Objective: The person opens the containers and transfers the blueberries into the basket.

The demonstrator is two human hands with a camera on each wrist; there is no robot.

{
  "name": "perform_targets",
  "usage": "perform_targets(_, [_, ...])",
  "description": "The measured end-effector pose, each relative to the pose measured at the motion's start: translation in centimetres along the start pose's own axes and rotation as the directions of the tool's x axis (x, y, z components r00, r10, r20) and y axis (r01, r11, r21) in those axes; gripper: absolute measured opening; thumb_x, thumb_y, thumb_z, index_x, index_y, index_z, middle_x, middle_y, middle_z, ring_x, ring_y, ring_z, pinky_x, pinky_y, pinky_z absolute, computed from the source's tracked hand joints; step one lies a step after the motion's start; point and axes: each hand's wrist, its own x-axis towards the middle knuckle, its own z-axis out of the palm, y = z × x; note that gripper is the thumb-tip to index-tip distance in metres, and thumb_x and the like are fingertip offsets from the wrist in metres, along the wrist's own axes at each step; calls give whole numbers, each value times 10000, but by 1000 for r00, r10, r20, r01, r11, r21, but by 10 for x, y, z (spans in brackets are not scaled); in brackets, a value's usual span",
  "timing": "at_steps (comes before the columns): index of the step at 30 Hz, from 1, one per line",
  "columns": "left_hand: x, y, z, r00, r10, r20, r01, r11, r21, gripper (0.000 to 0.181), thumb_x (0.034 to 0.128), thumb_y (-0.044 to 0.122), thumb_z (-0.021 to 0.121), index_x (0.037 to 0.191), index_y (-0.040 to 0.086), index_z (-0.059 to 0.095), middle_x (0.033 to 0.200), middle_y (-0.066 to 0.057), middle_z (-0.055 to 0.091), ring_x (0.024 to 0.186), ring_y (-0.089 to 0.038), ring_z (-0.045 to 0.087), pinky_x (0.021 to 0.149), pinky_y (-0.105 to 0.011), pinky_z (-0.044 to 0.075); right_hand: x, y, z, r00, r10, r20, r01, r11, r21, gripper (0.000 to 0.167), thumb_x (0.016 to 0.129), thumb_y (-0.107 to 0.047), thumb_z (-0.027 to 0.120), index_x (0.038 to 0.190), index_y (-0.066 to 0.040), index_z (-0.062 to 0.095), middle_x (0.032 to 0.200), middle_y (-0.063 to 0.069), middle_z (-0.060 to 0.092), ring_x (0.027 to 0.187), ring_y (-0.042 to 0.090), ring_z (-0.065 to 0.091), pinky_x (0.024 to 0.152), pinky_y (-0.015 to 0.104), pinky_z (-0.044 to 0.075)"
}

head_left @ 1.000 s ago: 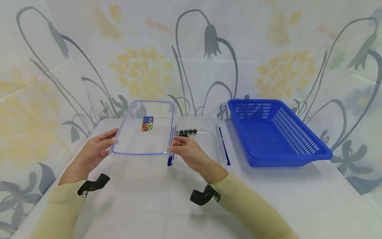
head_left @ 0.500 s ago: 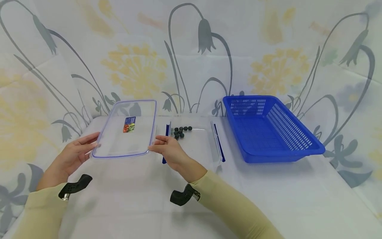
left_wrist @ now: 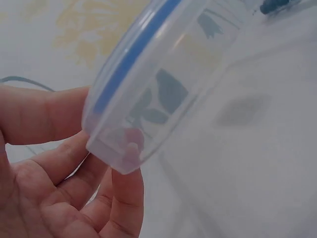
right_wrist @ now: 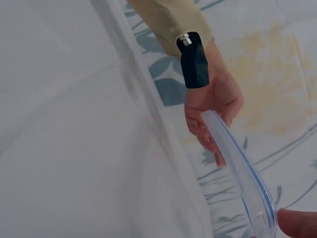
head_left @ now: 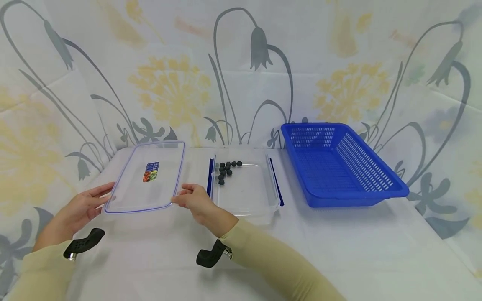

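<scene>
A clear plastic lid [head_left: 132,192] with a blue seal line and a coloured label is held tilted over the table's left side. My left hand [head_left: 80,209] pinches its left front edge; in the left wrist view, that hand [left_wrist: 59,188] has the thumb on one side of the lid rim [left_wrist: 129,74] and fingers on the other. The right hand [head_left: 203,209] pinches the front right corner, its thumb [right_wrist: 299,223] at the rim in the right wrist view. Right of the lid stands a clear plastic container [head_left: 250,196] holding several small dark balls [head_left: 226,169] at its left.
Blue side clips [head_left: 276,182] fold outward from the container. Farther right stands a blue perforated plastic basket [head_left: 346,196]. White cloth [head_left: 301,251] covers the table, and a flower-printed curtain [head_left: 241,104] hangs behind it.
Both hands have carried the lid left, away from over the container's left side, and then lower toward the table. The container and its dark balls have come into fuller view.
</scene>
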Motion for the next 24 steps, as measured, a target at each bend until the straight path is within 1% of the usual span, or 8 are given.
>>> perform_targets(5, [-3,-14,-9,998,-56,-42,58,998,39,380,935,-22,500,997,291,705,1007,144,626,822,-56,616,686,-174,507,7,18,4,997,48,-53,-53,996,-78,441,767,85,692,1176,27,537,893,75,552,782,169,553,803,297,514])
perform_targets(9, [0,-24,-12,995,-92,-36,94,994,57,381,927,-29,511,982,301,694,1004,156,624,850,-34,602,703,-175,504,12,29,5,993,66,-98,-78,989,-125,440,765,78,696,1172,18,541,941,77,567,794,173,554,799,305,504])
perform_targets(13, [2,-28,-14,987,-152,-58,159,978,134,347,924,0,533,967,315,672,990,190,600,832,-29,571,699,-182,489,16,36,6,990,90,-112,-107,982,-155,425,767,65,700,1158,9,544,993,80,582,806,192,551,795,317,476])
perform_targets(14, [1,-29,-15,983,-168,-71,177,970,168,324,924,13,541,986,305,665,991,202,587,832,-27,564,701,-187,488,16,38,5,989,98,-114,-116,980,-160,421,765,66,701,1152,9,546,995,83,583,811,196,552,792,318,469])
perform_targets(16, [1,-29,-16,975,-199,-98,218,945,246,287,924,55,560,1153,214,629,993,234,547,834,-23,549,709,-196,487,18,40,4,989,106,-108,-123,978,-169,417,765,70,699,1149,15,545,996,87,578,828,204,555,800,319,470])
perform_targets(19, [3,-29,-16,966,-225,-125,255,901,350,487,927,100,572,1372,-14,412,1026,232,500,872,-1,546,752,-211,494,19,42,2,989,109,-96,-126,974,-187,414,766,67,699,1148,17,546,979,80,567,828,199,554,796,307,471])
perform_targets(21, [3,-28,-16,960,-234,-150,276,869,410,626,921,122,585,1390,-135,260,1049,196,499,872,12,548,764,-216,498,20,42,0,992,105,-74,-118,974,-192,418,771,76,683,1160,33,538,964,82,561,787,183,545,772,288,479])
perform_targets(24, [1,-25,-15,950,-247,-188,309,822,479,661,917,149,595,1380,-160,238,1114,98,529,858,45,543,769,-217,502,19,41,1,992,116,-52,-123,975,-182,425,777,87,652,1181,59,520,938,79,550,706,146,510,716,246,481])
